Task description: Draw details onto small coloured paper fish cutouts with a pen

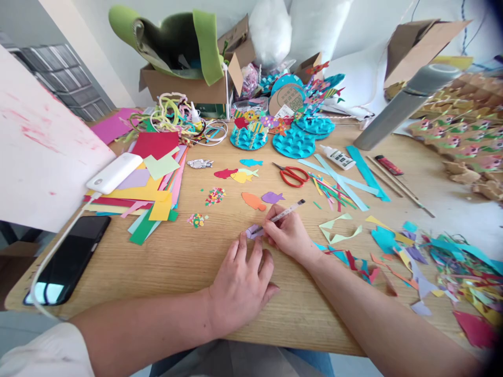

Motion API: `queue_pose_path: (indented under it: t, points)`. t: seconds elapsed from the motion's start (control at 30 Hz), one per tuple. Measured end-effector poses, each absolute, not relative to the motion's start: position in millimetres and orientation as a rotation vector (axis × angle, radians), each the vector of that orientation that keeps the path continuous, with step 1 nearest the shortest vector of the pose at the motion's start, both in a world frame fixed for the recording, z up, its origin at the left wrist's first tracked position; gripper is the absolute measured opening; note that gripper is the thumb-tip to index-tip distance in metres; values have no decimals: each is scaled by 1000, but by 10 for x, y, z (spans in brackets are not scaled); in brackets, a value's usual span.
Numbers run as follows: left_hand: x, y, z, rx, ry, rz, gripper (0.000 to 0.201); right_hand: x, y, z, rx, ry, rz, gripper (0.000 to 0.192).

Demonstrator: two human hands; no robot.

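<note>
My right hand grips a slim, light-coloured pen, its tip down on a small lavender paper cutout. Fingertips of my left hand rest on that cutout's near edge, the fingers stretched out flat; part of the cutout is hidden by both hands. Just beyond lie an orange paper fish and a purple paper fish. Farther back are a yellow fish, a red fish, a blue fish and a patterned silvery fish.
Red-handled scissors and a glue bottle lie behind my right hand. Paper scraps cover the right side. At left are coloured paper sheets, a white power bank and a phone. A grey flask stands back right.
</note>
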State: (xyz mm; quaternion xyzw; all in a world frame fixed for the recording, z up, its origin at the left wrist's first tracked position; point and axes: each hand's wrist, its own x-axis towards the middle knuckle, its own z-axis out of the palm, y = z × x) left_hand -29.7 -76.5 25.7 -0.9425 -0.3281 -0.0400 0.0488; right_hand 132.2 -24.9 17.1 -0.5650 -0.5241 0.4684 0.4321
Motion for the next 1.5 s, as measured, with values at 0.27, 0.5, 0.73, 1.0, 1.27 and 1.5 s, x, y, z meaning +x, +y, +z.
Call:
queue_pose_path:
  t: [0.27, 0.5, 0.73, 1.0, 1.27, 1.5]
  points:
    - [-301, -765, 270, -2878, -996, -112, 54, 1329, -248, 157, -1406, -1300, 1167, 9]
    - [-299, -764, 265, -2887, -1000, -117, 54, 1325, -251, 167, -1420, -1323, 1157, 10]
    - [-306, -772, 249, -2887, -1002, -120, 54, 1328, -256, 162, -1403, -1312, 1174, 9]
    - [-298, -771, 247, -2882, -1009, -124, 54, 1335, -255, 155, -1382, -1336, 1190, 10]
    - [-298, -771, 257, -2870, -1003, -130, 53, 1337, -260, 139, -1363, -1334, 1237, 11]
    - [-292, -761, 271, -2880, -999, -120, 53, 1332, -266, 168, -1368, -1370, 1220, 10]
